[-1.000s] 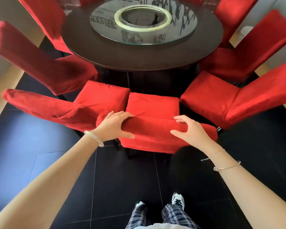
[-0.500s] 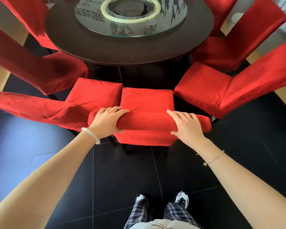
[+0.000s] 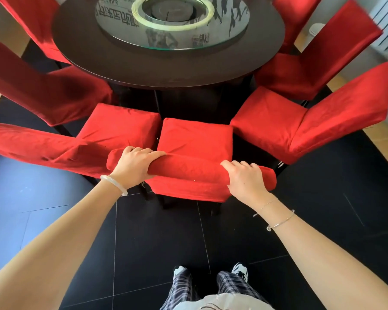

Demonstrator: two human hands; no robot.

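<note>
While the chair (image 3: 195,139) is standing on the dark floor (image 3: 157,238), facing the round counter (image 3: 166,68) between two other chairs (image 3: 267,117), I am gripping the top of its back, left hand (image 3: 133,164) and right hand (image 3: 244,180) both curling their fingers (image 3: 152,154) over it. I am judging the frame stiff and fairly heavy, its cover soft and slippy, so I am holding wide, near both ends.
</note>
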